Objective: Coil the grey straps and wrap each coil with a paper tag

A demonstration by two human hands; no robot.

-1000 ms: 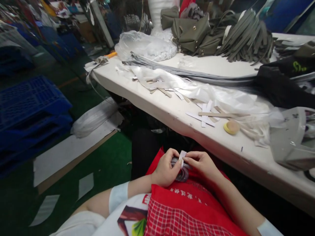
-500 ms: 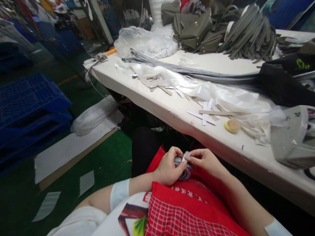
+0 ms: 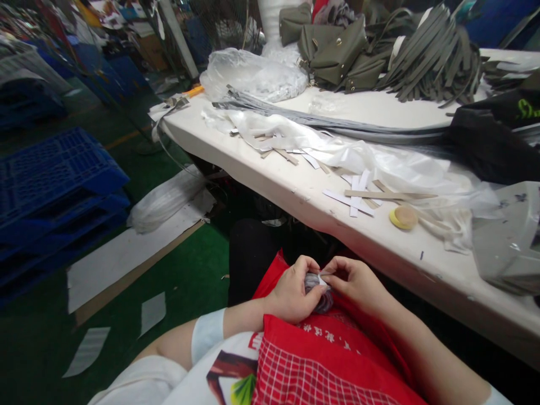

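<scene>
Both hands meet over my lap, above a red apron (image 3: 320, 349). My left hand (image 3: 293, 292) is curled round a small grey coiled strip bundle (image 3: 323, 301). My right hand (image 3: 356, 281) pinches a small white paper tab (image 3: 324, 279) on that bundle, fingertips touching those of the left hand. Most of the bundle is hidden between the fingers.
A white table (image 3: 295, 191) runs along my right, with white paper strips (image 3: 358, 194), clear plastic sheeting (image 3: 379, 160), a yellow tape roll (image 3: 403, 217), long grey straps (image 3: 337, 126) and olive bags (image 3: 337, 53). Blue crates (image 3: 54, 185) and cardboard sheets (image 3: 126, 259) lie on the green floor at left.
The white tab has gone from standing upright between my fingertips to lying low against the bundle, mostly covered. Both hands stayed together over my lap.
</scene>
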